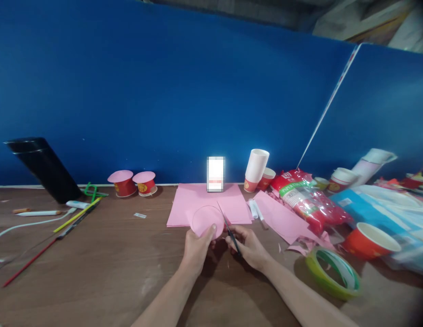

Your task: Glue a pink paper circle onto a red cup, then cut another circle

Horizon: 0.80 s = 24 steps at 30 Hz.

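Observation:
A piece of pink paper (202, 218) with a circle drawn on it is pinched in my left hand (196, 250), thumb on top. My right hand (250, 247) grips a pair of scissors (234, 240), its blades pointing up and away along the right edge of the drawn circle. Whether the blades are parted is hard to make out. Behind both hands lies a stack of pink paper sheets (179, 204). A bright, pixelated upright rectangle (216, 175) stands at the back of the stack.
Left are a black bottle (47, 172), pens (39, 213) and two red cups with pink discs (122, 185). Right are stacked white cups (257, 165), a red plastic package (300, 195), pink scraps (282, 218), a tape roll (311, 272) and a red cup (361, 245). A blue partition (197, 91) rises behind.

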Each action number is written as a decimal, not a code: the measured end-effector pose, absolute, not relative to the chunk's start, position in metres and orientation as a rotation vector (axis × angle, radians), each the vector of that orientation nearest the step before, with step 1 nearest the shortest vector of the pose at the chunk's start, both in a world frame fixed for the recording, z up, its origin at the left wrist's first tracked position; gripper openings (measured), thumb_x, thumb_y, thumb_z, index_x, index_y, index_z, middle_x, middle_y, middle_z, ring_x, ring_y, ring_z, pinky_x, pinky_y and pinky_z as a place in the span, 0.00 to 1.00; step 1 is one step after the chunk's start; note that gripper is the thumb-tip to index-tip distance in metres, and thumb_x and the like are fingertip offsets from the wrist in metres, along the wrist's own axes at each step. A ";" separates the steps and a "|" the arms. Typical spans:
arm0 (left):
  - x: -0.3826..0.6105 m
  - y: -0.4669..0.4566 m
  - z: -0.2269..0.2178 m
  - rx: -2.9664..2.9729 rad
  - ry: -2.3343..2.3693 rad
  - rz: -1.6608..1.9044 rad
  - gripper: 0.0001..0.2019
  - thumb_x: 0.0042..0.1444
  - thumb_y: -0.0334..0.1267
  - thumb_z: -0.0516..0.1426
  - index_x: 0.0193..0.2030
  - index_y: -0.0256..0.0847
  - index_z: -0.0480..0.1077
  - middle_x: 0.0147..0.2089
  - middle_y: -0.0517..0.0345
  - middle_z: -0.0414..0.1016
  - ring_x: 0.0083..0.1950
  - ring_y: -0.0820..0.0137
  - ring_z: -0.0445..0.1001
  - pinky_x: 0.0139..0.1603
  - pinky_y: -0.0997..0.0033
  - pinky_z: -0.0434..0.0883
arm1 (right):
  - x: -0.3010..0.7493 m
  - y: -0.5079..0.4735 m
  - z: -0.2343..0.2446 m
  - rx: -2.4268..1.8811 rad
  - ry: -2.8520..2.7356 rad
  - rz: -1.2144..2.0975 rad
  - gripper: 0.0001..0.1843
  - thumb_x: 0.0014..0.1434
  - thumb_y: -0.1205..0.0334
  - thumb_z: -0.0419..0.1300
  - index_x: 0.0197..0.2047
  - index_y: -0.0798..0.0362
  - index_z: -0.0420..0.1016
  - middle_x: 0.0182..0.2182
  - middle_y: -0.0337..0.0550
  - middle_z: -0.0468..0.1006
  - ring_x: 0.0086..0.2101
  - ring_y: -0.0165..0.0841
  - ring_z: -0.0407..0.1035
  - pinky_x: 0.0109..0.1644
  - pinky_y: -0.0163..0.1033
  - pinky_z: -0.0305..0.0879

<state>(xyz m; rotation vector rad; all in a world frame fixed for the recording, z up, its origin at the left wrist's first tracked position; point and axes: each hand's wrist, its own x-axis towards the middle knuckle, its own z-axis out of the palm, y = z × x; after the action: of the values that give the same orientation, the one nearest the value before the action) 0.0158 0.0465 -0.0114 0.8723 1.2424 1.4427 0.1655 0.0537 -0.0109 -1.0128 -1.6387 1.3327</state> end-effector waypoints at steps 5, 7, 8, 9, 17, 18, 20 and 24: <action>0.016 0.046 -0.010 0.862 1.249 1.428 0.14 0.40 0.43 0.61 0.22 0.31 0.69 0.14 0.60 0.65 0.16 0.77 0.62 0.16 0.78 0.61 | 0.166 0.054 -0.011 -1.000 -1.626 1.349 0.15 0.52 0.56 0.57 0.41 0.57 0.68 0.21 0.34 0.63 0.22 0.24 0.57 0.24 0.30 0.54; 0.016 0.046 -0.010 0.854 1.252 1.426 0.14 0.39 0.43 0.61 0.23 0.30 0.69 0.14 0.59 0.66 0.16 0.77 0.62 0.16 0.78 0.62 | 0.166 0.054 -0.011 -1.004 -1.634 1.350 0.16 0.52 0.56 0.57 0.41 0.57 0.68 0.21 0.34 0.63 0.22 0.24 0.58 0.24 0.30 0.55; 0.016 0.046 -0.010 0.853 1.250 1.425 0.15 0.39 0.43 0.61 0.23 0.30 0.69 0.15 0.59 0.66 0.16 0.77 0.62 0.16 0.78 0.62 | 0.167 0.054 -0.011 -1.007 -1.638 1.347 0.16 0.52 0.56 0.57 0.41 0.57 0.68 0.21 0.34 0.63 0.22 0.24 0.58 0.24 0.30 0.55; 0.016 0.046 -0.011 0.850 1.247 1.424 0.15 0.39 0.43 0.61 0.24 0.30 0.69 0.15 0.59 0.66 0.16 0.77 0.62 0.16 0.78 0.62 | 0.167 0.054 -0.011 -1.011 -1.642 1.346 0.16 0.52 0.56 0.57 0.41 0.57 0.68 0.21 0.34 0.63 0.22 0.25 0.58 0.24 0.30 0.55; 0.016 0.047 -0.014 0.827 1.205 1.448 0.15 0.39 0.44 0.61 0.24 0.29 0.70 0.14 0.59 0.65 0.16 0.76 0.62 0.15 0.77 0.61 | 0.167 0.054 -0.012 -1.025 -1.642 1.310 0.18 0.51 0.55 0.57 0.42 0.57 0.68 0.20 0.34 0.63 0.21 0.24 0.57 0.23 0.30 0.55; 0.016 0.047 -0.013 0.831 1.199 1.453 0.15 0.39 0.44 0.61 0.24 0.29 0.70 0.14 0.60 0.65 0.16 0.76 0.62 0.15 0.77 0.61 | 0.167 0.054 -0.012 -1.025 -1.644 1.312 0.18 0.52 0.55 0.57 0.42 0.57 0.68 0.20 0.35 0.64 0.21 0.24 0.57 0.23 0.30 0.55; 0.016 0.046 -0.012 0.839 1.194 1.460 0.15 0.39 0.44 0.61 0.24 0.30 0.70 0.14 0.60 0.65 0.16 0.77 0.62 0.15 0.77 0.61 | 0.167 0.054 -0.012 -1.034 -1.642 1.313 0.18 0.51 0.55 0.57 0.43 0.58 0.68 0.20 0.35 0.64 0.21 0.24 0.58 0.23 0.30 0.55; 0.016 0.046 -0.009 0.830 1.210 1.456 0.15 0.38 0.43 0.61 0.22 0.30 0.70 0.13 0.60 0.65 0.15 0.76 0.62 0.15 0.78 0.60 | 0.166 0.054 -0.011 -1.033 -1.637 1.313 0.19 0.51 0.54 0.57 0.43 0.58 0.68 0.20 0.35 0.64 0.21 0.25 0.57 0.23 0.30 0.55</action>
<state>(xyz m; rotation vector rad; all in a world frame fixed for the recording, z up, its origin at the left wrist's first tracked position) 0.0162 0.0459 -0.0085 0.8298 1.2096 1.4565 0.1664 0.0537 -0.0107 -1.0333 -1.6367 1.3131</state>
